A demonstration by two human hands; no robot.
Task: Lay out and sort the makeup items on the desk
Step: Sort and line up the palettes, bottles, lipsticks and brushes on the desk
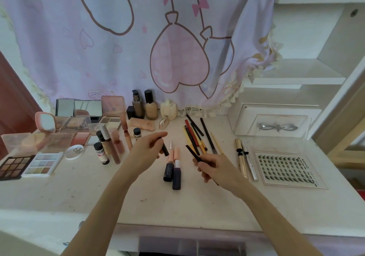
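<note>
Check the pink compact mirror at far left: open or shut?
Open. The pink compact has its lid raised, with the mirror face showing and reflecting light.

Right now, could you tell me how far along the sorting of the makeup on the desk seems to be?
Mostly grouped already: palettes at the left, bottles at the back, pencils fanned in the middle, mascaras and lash tray at the right. In hand: the left hand holds a dark tube, the right hand a black pencil. Left: placing those two; the two lipsticks may need a spot.
</note>
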